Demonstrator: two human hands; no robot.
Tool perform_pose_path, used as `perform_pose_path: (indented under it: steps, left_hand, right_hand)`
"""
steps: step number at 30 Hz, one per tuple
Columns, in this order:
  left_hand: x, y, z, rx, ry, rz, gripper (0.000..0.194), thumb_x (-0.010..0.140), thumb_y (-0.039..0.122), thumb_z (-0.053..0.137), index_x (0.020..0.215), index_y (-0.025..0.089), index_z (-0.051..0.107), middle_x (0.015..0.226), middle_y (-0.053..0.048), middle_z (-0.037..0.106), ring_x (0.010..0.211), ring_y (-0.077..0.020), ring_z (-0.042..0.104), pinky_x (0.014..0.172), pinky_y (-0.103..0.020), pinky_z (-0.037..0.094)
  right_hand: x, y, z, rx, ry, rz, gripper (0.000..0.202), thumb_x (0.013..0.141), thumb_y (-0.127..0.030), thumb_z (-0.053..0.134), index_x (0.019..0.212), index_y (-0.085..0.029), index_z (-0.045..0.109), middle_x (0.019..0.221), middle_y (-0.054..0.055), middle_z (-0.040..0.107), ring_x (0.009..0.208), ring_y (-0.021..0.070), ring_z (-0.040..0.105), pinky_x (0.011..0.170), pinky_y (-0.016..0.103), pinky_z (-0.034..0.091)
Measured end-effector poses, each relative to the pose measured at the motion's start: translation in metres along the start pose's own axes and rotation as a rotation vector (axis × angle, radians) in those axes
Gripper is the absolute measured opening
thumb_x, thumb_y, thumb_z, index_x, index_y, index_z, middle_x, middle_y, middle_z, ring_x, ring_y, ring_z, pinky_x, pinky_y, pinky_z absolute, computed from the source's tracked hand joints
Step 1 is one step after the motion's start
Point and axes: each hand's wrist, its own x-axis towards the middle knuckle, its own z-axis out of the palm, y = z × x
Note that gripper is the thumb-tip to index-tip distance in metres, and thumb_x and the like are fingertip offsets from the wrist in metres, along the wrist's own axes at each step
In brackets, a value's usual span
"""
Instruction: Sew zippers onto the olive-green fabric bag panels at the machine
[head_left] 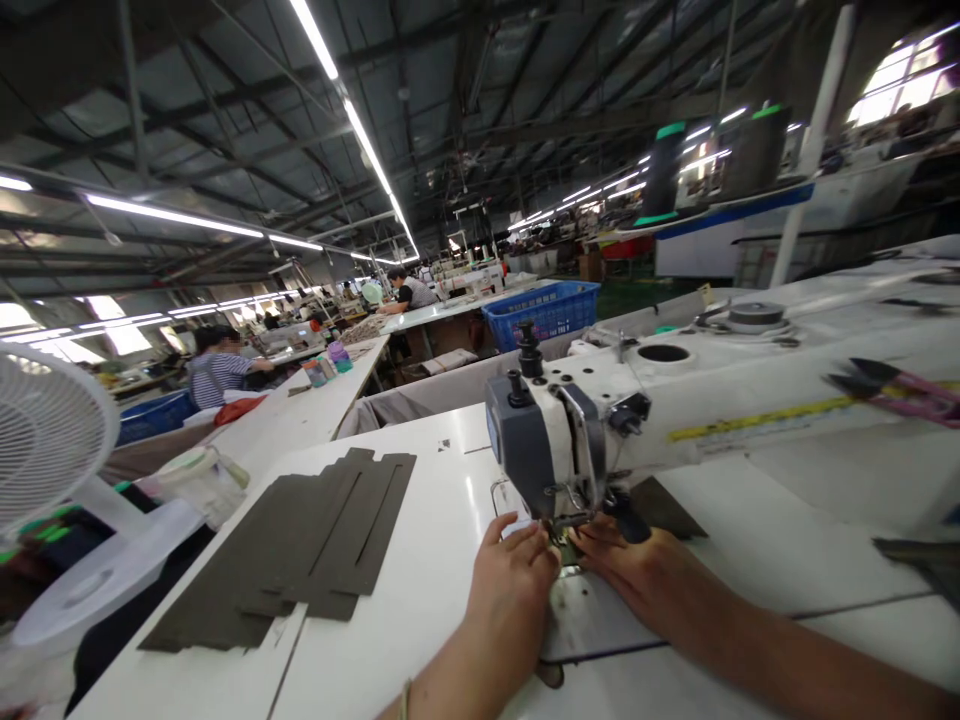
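A sewing machine (547, 430) with a white and dark grey head stands in front of me. Both hands are down at its presser foot. My left hand (514, 580) is just left of the needle area, fingers bent and close together at the edge of a small dark olive fabric piece (571, 552). From the right, my right hand (630, 562) presses its closed fingertips on the same piece, under the machine head. Part of the piece is hidden by the fingers and the foot. Behind my right hand lies a flat dark panel (667, 507).
A stack of dark fabric panels (300, 540) lies left on the white table (420, 580). A white fan (52, 440) stands far left. Pink-handled snips (907, 390) and a yellow measuring tape (765, 418) are on the machine arm. Beyond are a blue crate (540, 312) and co-workers.
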Motion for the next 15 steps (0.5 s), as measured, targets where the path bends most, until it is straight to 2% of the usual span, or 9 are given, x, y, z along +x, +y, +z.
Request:
perform_pose_path:
  steps: [4,6,8,10,11,13,14,15]
  left_hand:
    - [0.0,-0.002,0.001,-0.008,0.057,-0.029,0.015,0.08,0.004,0.061,0.079,0.019,0.06,0.091,0.001,0.066,0.092,-0.0141,0.061,0.098,-0.035,0.04]
    - [0.0,-0.001,-0.005,-0.009,0.079,-0.049,0.015,0.079,0.004,0.062,0.078,0.019,0.06,0.092,0.0,0.066,0.088,-0.0148,0.062,0.094,-0.036,0.042]
    - [0.0,0.005,-0.014,-0.027,0.114,-0.053,0.014,0.081,0.005,0.059,0.078,0.018,0.06,0.091,-0.001,0.065,0.082,-0.015,0.062,0.093,-0.038,0.043]
    - [-0.001,0.018,-0.022,-0.087,0.159,-0.002,0.008,0.084,0.011,0.055,0.084,0.017,0.06,0.09,-0.003,0.064,0.082,-0.0161,0.061,0.093,-0.039,0.044]
    - [-0.002,0.026,-0.024,-0.116,0.187,0.057,0.008,0.087,0.018,0.055,0.092,0.016,0.06,0.092,-0.005,0.064,0.085,-0.0178,0.061,0.093,-0.039,0.044]
    - [-0.004,0.043,-0.022,-0.127,0.21,0.191,0.033,0.09,0.034,0.053,0.113,0.01,0.054,0.104,-0.011,0.062,0.099,-0.022,0.058,0.096,-0.041,0.043]
    - [-0.006,0.05,-0.018,-0.113,0.209,0.252,0.041,0.091,0.038,0.051,0.119,0.008,0.05,0.111,-0.013,0.061,0.104,-0.023,0.056,0.097,-0.04,0.043]
    - [-0.008,0.055,-0.014,-0.101,0.192,0.302,0.04,0.092,0.037,0.051,0.121,0.008,0.05,0.114,-0.013,0.06,0.107,-0.023,0.056,0.097,-0.039,0.043]
  right_hand:
    - [-0.004,0.007,0.001,-0.06,-0.038,0.012,0.022,0.085,-0.007,0.042,0.097,-0.018,0.056,0.092,0.006,0.063,0.086,0.0187,0.062,0.079,0.029,0.052]
    - [-0.006,0.015,-0.007,-0.207,-0.034,-0.011,0.021,0.084,-0.012,0.045,0.103,-0.015,0.055,0.099,0.01,0.061,0.092,0.0232,0.059,0.081,0.036,0.052]
    - [-0.011,0.023,-0.02,-0.386,-0.015,-0.01,0.019,0.081,-0.014,0.045,0.095,-0.011,0.057,0.095,0.015,0.06,0.089,0.0302,0.058,0.076,0.047,0.051]
    - [-0.018,0.021,-0.032,-0.501,0.011,0.012,0.019,0.075,-0.009,0.04,0.08,-0.011,0.057,0.082,0.017,0.059,0.076,0.0323,0.059,0.064,0.05,0.052]
    - [-0.024,0.016,-0.037,-0.515,0.04,0.011,0.021,0.072,-0.006,0.037,0.076,-0.012,0.056,0.078,0.016,0.059,0.07,0.0312,0.059,0.059,0.047,0.052]
    - [-0.041,-0.003,-0.042,-0.447,0.077,-0.02,0.027,0.069,-0.004,0.035,0.082,-0.013,0.057,0.078,0.014,0.061,0.066,0.0279,0.061,0.058,0.041,0.053]
    - [-0.052,-0.015,-0.042,-0.356,0.073,-0.034,0.03,0.07,-0.004,0.035,0.088,-0.015,0.056,0.081,0.012,0.062,0.066,0.0253,0.062,0.058,0.036,0.053]
    - [-0.063,-0.027,-0.042,-0.23,0.029,-0.01,0.03,0.072,-0.005,0.037,0.092,-0.017,0.056,0.082,0.008,0.063,0.066,0.0224,0.062,0.058,0.03,0.053]
